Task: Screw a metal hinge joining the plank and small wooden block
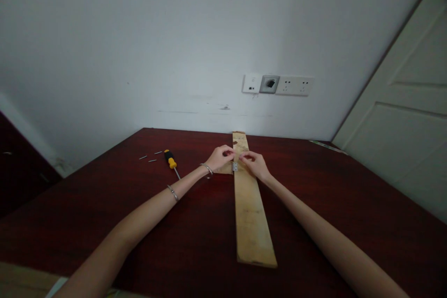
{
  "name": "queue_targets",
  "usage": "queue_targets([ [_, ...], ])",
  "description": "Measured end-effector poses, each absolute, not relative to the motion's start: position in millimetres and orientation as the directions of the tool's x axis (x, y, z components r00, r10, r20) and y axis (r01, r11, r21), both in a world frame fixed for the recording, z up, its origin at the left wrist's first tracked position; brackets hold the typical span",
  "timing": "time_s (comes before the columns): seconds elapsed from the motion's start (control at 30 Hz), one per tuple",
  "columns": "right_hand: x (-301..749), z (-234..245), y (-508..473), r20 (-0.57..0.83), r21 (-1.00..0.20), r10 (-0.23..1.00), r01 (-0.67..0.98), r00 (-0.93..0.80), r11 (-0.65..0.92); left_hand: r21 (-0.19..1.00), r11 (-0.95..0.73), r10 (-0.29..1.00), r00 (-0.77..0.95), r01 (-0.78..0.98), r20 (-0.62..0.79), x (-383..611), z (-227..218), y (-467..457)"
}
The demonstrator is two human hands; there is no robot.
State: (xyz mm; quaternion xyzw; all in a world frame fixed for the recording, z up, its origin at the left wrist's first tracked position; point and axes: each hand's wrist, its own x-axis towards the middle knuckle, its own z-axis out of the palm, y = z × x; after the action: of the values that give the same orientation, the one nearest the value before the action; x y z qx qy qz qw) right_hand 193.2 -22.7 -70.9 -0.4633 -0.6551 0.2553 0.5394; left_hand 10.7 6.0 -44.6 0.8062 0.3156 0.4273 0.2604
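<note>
A long wooden board (251, 214) lies lengthwise, running from near the wall toward me. On its left edge sits a small metal hinge (235, 166). A shorter wooden piece (224, 169) meets the board from the left, partly under my left hand (220, 156). My left fingers are pinched together over the board, just beyond the hinge. Facing them, my right hand (256, 165) is also closed in a pinch above the board. Whatever is between the fingertips of either hand is too small to tell.
A yellow and black screwdriver (170, 159) lies left of my left forearm. Three small screws, or similar thin metal pieces (152, 160), are farther left on the dark red table (195, 237). Wall sockets (294, 85) are above the table's back edge; a white door (408, 98) stands right.
</note>
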Motion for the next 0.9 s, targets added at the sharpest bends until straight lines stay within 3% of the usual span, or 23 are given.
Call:
queue_targets([
  [0.2,194,-78,-11,0.486,-0.787,0.873,0.412,-0.044,0.459,0.842,-0.512,0.831,0.346,0.17,0.436,4,-41,16],
  [0.9,192,-89,-10,0.519,-0.718,0.849,0.491,-0.096,0.494,0.86,-0.471,0.858,0.327,0.198,0.395,-1,-42,22],
])
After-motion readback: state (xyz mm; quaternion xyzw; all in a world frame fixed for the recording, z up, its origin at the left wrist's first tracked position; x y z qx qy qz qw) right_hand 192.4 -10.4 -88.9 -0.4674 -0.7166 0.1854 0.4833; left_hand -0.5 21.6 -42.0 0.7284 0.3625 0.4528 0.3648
